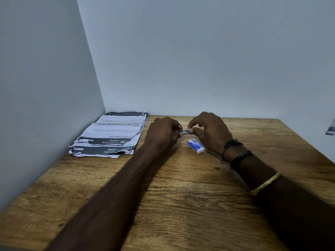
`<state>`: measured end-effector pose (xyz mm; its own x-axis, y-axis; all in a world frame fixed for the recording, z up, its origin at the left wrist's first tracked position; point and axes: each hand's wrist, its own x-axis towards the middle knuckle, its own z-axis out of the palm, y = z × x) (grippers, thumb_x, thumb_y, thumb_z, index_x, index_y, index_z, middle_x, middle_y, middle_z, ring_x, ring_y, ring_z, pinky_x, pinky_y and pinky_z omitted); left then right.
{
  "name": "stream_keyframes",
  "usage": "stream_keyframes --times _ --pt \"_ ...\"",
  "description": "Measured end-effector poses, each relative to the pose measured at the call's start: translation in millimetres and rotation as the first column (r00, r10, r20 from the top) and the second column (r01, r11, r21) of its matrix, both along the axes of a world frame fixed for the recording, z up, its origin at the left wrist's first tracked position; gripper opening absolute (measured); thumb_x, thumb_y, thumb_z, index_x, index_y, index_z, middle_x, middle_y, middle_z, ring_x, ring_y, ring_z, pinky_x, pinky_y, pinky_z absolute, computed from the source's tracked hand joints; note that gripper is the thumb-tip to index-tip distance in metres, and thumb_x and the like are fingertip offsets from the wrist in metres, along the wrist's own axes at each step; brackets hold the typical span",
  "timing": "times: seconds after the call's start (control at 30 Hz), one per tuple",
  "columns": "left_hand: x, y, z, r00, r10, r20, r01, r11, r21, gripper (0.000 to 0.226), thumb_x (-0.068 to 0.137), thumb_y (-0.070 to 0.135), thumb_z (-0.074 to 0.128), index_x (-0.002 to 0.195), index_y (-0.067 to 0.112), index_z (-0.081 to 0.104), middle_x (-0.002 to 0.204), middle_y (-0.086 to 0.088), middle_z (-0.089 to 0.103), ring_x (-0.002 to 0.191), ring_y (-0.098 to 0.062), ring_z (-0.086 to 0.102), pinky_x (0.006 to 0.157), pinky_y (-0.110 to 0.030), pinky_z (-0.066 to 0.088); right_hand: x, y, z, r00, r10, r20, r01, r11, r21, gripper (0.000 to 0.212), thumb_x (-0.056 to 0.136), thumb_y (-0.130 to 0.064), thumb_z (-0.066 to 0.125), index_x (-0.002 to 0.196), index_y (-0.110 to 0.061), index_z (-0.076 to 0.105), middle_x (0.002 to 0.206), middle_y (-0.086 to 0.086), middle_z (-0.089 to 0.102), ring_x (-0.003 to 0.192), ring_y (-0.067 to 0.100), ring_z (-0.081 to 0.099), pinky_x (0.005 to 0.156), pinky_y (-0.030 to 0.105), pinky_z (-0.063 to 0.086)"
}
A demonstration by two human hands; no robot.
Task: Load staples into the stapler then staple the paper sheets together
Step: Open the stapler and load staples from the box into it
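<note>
Above the far middle of the wooden table (pixel 181 196), my left hand (pixel 163 131) is closed around a small metal stapler (pixel 178 129), which its fingers mostly hide. My right hand (pixel 208 129) pinches a short silver strip of staples (pixel 186 131) between thumb and fingers, and the strip's left end meets the stapler. A small blue and white staple box (pixel 195 146) lies on the table just below my right hand. A stack of printed paper sheets (pixel 112 136) with torn edges lies to the left, near the wall corner.
Grey walls close the table at the left (pixel 45 87) and at the back (pixel 199 60). Dark bands and a gold bangle (pixel 266 183) sit on my right wrist. A small blurred printed object (pixel 330 128) shows at the right edge of the view.
</note>
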<state>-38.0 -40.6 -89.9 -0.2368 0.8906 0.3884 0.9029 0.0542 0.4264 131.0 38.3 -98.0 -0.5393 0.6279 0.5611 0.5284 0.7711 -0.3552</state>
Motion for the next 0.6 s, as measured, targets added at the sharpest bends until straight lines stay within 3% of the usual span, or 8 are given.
stream_keyframes --times 0.17,0.6 --pt "-0.3 1.2 -1.0 1.0 -0.019 0.003 0.019 1.0 0.023 0.024 0.083 0.035 0.077 0.104 0.023 0.079 0.1 0.001 0.078 0.093 -0.019 0.069 0.081 -0.03 0.052 0.8 -1.3 2.7 1.0 0.012 0.0 -0.012 1.0 -0.008 0.007 0.089 -0.03 0.07 0.091 -0.025 0.076 0.092 -0.001 0.068 0.092 0.021 0.058 0.083 0.04 0.044" --pt "2.8 -1.0 0.8 0.998 -0.044 0.043 0.043 0.998 0.036 0.022 0.084 0.034 0.077 0.102 0.022 0.08 0.096 -0.001 0.079 0.09 -0.018 0.07 0.082 -0.035 0.056 1.8 -4.0 11.1 1.0 -0.005 0.019 0.006 0.999 -0.042 0.009 0.086 -0.028 0.075 0.091 -0.023 0.08 0.087 0.002 0.074 0.088 0.021 0.064 0.081 0.042 0.05"
